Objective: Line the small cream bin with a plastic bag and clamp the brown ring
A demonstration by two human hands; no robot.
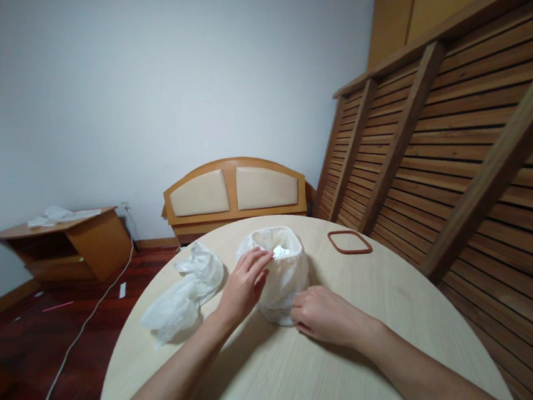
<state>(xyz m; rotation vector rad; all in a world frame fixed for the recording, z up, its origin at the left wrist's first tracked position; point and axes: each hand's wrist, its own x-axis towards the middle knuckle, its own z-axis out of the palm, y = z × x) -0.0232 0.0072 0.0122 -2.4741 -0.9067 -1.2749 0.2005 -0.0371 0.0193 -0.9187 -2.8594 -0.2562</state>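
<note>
A plain pale wall [142, 80] fills the view from nine to twelve o'clock above a dark red wood floor [70, 319]. A padded headboard [235, 193] leans at twelve, a low corner cabinet [70, 244] sits at ten, and slatted bed frames [454, 144] lean at two.

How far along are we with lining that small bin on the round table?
Done: a white bag already drapes over the small bin's rim and down its sides. In hand: the left hand presses the bag at the rim, while the right hand holds it near the base. Left: the brown ring lies apart on the table, not fitted. A spare crumpled bag lies beside.
</note>
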